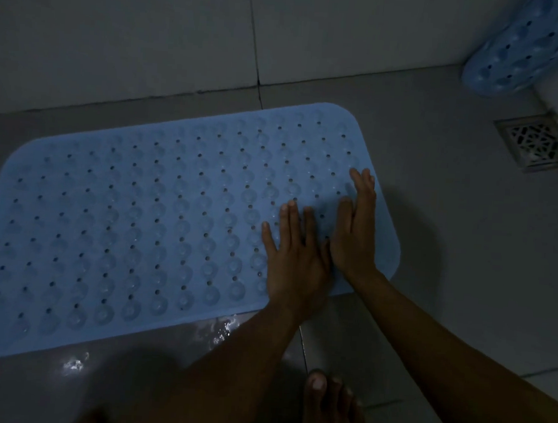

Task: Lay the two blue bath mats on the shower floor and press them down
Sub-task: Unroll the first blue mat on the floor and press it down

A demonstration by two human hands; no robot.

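Note:
A blue bath mat [148, 217] with rows of holes and round bumps lies flat on the grey tiled shower floor, close to the wall. My left hand [293, 254] rests palm down on its right part, fingers spread. My right hand [356, 225] lies flat beside it near the mat's right edge, fingers together and pointing away from me. Neither hand holds anything. A second blue mat [522, 46], rolled or folded, leans in the top right corner.
A square metal floor drain [536, 144] sits at the right, beyond the mat. The tiled wall [150, 43] runs along the back. Water glistens on the floor [75, 364] in front of the mat. My bare foot [329, 404] stands at the bottom.

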